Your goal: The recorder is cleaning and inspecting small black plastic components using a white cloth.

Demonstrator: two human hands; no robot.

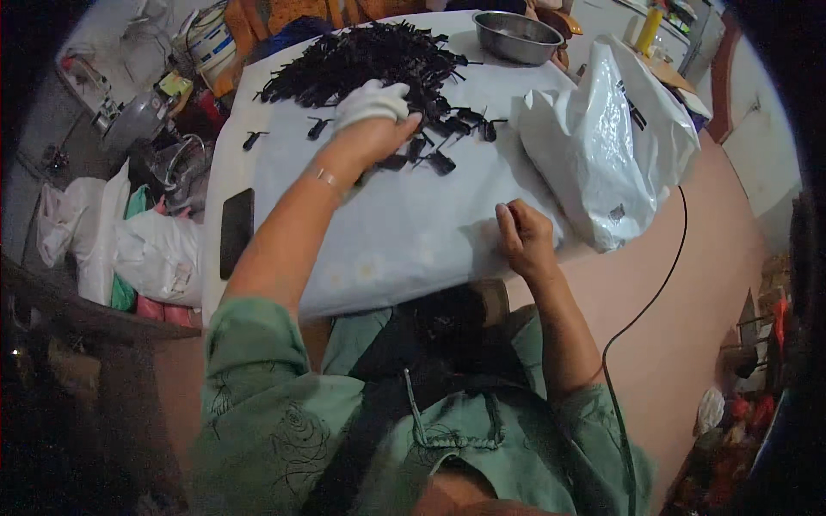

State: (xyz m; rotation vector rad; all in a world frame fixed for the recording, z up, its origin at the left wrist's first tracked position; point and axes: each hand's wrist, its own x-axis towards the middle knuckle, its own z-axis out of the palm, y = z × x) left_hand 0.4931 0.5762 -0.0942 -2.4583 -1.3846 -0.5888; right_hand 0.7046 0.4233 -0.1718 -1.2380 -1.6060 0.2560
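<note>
— What is the left hand (pixel 372 116) doing?

— It reaches out across the white cloth-covered table (pixel 387 232), with white fabric wrapped over its fingers (pixel 372 99). The covered fingers are bent down together onto the near edge of the big heap of small black plastic clip-like pieces (pixel 370 60). Whether they actually pinch a piece, I cannot tell; the fabric hides the tips.

— And where do the black pieces lie?

— The bulk is piled just beyond the fingertips, spreading left and right of them. A few loose ones (pixel 439 155) sit just right of the wrist, and a couple of strays (pixel 318 127) lie apart to the left of the fingers. A thin metal bangle (pixel 327 178) circles that wrist.

— The right hand (pixel 525 236)?

— It rests near the table's near edge, well apart from the heap. Its fingers (pixel 509 225) are curled in together, loosely closed; anything inside is too small to make out.

— What's around it?

— Just to the right of its knuckles lies a crumpled white plastic bag (pixel 611 138). Beyond the bag and the heap stands a round steel bowl (pixel 518 36). Far to the left of both hands, a flat black phone (pixel 236 230) lies at the table's edge.
</note>
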